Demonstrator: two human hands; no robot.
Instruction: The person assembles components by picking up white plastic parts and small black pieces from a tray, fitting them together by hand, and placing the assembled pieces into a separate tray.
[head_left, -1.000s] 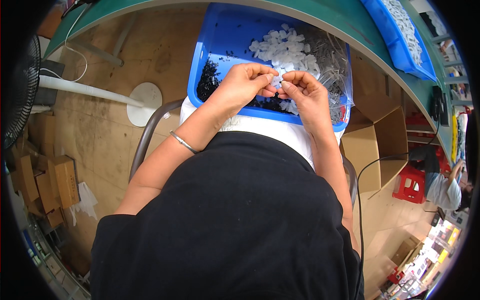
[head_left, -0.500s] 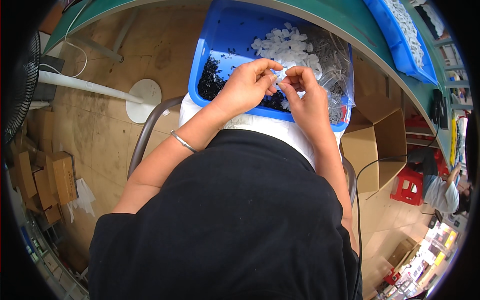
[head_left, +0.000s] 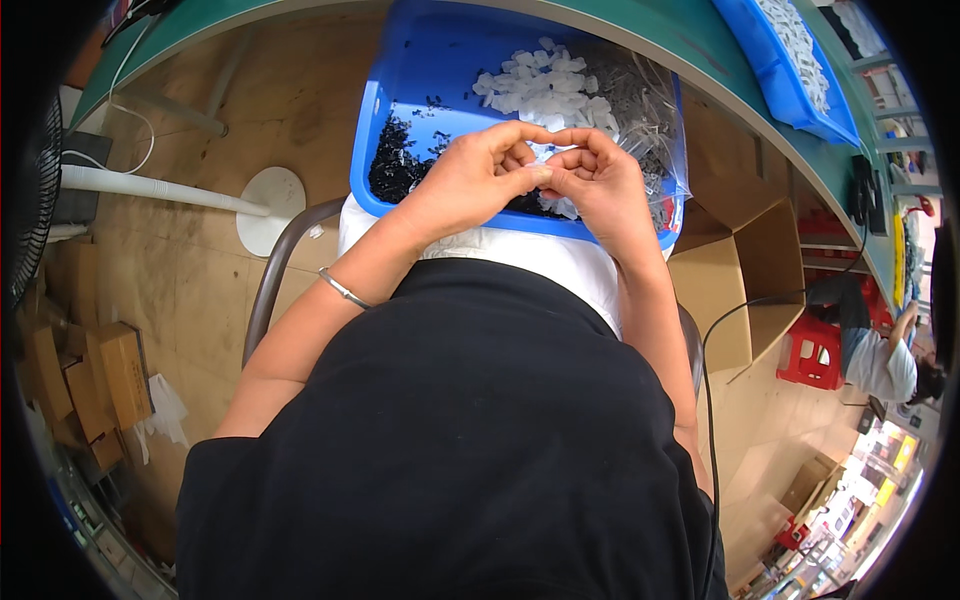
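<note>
Over the near half of a blue plastic tray (head_left: 367,150), my left hand (head_left: 478,180) and my right hand (head_left: 603,190) meet fingertip to fingertip. Each is closed in a pinch. A bit of whitish plastic shows between them, but the fingers cover what they grip. Beneath and beyond them lies a heap of small translucent white plastic pieces (head_left: 540,85). Tiny black parts (head_left: 398,155) are piled along the tray's left side, some under my hands. Thin grey clear pieces (head_left: 645,140) in a plastic bag fill the right side.
The tray rests at my lap on white cloth (head_left: 480,246), under a green table edge (head_left: 690,55). Another blue bin (head_left: 800,70) of whitish parts stands on the table. An open cardboard box (head_left: 735,290) is at right, a fan stand (head_left: 160,185) at left. Someone sits far right near a red stool (head_left: 812,352).
My fingertips have come together, with the thumbs now touching where a small gap showed before. The whole view has shifted, so the tray sits slightly further left and higher.
</note>
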